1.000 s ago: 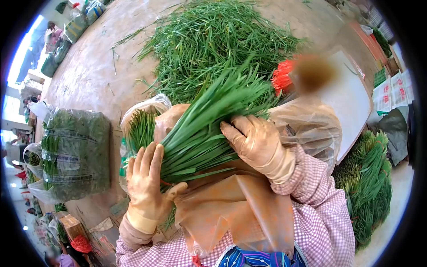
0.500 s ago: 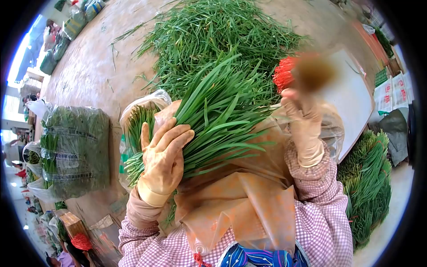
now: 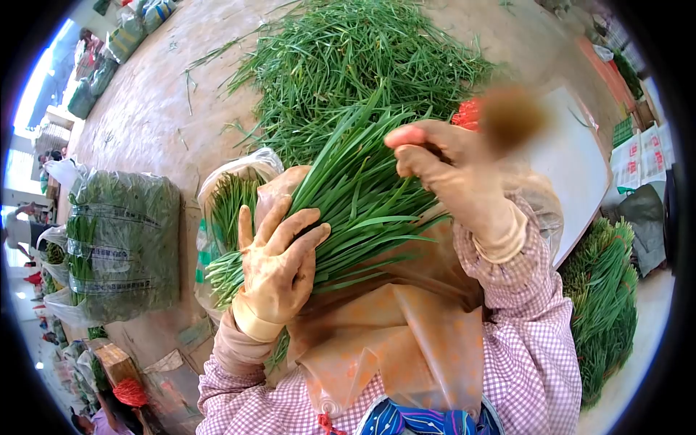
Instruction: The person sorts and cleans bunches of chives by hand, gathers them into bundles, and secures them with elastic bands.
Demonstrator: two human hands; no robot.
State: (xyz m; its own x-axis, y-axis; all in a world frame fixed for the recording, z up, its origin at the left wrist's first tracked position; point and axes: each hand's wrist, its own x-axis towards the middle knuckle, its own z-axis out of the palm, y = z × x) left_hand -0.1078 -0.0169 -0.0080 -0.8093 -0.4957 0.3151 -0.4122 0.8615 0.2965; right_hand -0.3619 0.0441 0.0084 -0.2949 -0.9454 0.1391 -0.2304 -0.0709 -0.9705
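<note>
Left hand clamped on the bunch near its stem ends, right hand curled by the leaves, can't tell if it's pinching any.

Scuffed brown floor spreads between ten and eleven o'clock. Bluish-white light glares at the ten o'clock edge. Toward half past two is a white board; pale floor shows at four.

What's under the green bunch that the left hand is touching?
The brown apron shows beyond the near edge of the green bunch. Whatever lies beneath its middle is covered by its own leaves.
</note>
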